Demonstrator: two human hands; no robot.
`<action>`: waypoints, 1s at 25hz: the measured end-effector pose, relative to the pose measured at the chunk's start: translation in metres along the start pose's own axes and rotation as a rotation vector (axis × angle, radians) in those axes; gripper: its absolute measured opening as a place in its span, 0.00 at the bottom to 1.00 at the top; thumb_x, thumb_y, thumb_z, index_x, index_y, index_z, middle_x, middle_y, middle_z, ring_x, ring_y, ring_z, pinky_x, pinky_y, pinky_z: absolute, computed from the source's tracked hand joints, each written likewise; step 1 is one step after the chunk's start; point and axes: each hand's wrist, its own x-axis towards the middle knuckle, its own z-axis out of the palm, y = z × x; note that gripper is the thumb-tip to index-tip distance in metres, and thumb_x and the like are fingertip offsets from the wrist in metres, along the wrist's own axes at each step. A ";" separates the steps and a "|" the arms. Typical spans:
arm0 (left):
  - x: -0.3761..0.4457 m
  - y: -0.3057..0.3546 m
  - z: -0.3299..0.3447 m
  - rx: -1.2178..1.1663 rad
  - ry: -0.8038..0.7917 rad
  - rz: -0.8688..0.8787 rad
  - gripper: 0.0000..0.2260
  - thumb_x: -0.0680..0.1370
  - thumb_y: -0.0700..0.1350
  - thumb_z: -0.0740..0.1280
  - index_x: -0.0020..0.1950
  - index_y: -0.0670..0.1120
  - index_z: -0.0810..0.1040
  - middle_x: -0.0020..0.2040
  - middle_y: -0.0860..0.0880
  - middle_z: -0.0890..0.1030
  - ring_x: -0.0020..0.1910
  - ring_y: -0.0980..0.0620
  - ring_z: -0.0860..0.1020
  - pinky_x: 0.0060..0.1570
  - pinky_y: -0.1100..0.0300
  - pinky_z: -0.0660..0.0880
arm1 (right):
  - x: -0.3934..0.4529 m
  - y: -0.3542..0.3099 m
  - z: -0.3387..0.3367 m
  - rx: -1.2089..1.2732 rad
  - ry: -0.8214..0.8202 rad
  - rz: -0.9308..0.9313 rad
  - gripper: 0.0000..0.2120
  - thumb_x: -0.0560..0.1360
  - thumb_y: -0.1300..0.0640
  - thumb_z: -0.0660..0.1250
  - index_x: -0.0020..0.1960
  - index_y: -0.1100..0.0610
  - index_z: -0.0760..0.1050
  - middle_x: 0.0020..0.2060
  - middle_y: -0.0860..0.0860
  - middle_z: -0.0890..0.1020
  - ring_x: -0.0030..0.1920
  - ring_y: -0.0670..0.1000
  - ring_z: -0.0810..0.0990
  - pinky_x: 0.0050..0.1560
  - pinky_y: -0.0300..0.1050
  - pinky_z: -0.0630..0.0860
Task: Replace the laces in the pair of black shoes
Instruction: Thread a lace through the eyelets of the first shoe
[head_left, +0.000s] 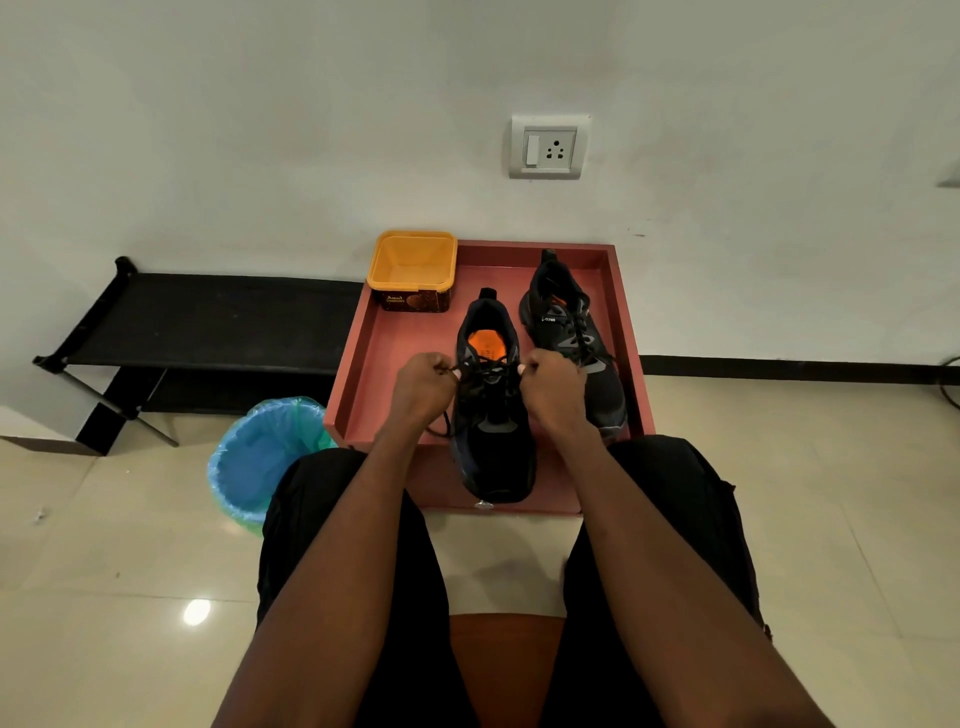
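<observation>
2 hands pull a lace tight on 1 black shoe.

The left hand and right hand, both curled, each pinch the black lace across the near shoe between them, in the red tray on the floor. The other shoe lies right of it; an orange tub stands in the tray's far left corner, a blue bin outside its left.

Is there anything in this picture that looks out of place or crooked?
Little stands out. The near shoe overhangs the front edge of the red tray, while the other shoe lies fully inside, angled. A loose lace end trails beside the left hand.
</observation>
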 end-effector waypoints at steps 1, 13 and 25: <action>0.001 -0.001 0.000 0.004 0.029 0.010 0.08 0.79 0.40 0.67 0.40 0.46 0.78 0.32 0.50 0.76 0.34 0.50 0.73 0.35 0.57 0.69 | 0.001 0.002 -0.003 0.033 0.075 0.041 0.07 0.76 0.61 0.63 0.42 0.53 0.77 0.39 0.49 0.80 0.49 0.55 0.80 0.63 0.56 0.71; -0.029 -0.006 -0.012 0.138 0.138 0.147 0.03 0.77 0.41 0.69 0.44 0.44 0.80 0.41 0.48 0.79 0.41 0.50 0.77 0.41 0.60 0.70 | -0.018 0.008 -0.019 0.245 0.161 0.120 0.09 0.75 0.65 0.62 0.46 0.59 0.81 0.47 0.54 0.82 0.49 0.54 0.79 0.48 0.46 0.73; -0.051 -0.025 0.030 0.166 -0.030 0.184 0.12 0.74 0.40 0.73 0.57 0.41 0.83 0.50 0.44 0.84 0.50 0.47 0.82 0.52 0.56 0.77 | -0.043 0.028 0.013 0.273 -0.111 0.089 0.02 0.72 0.63 0.73 0.42 0.58 0.82 0.41 0.52 0.83 0.45 0.52 0.82 0.47 0.48 0.79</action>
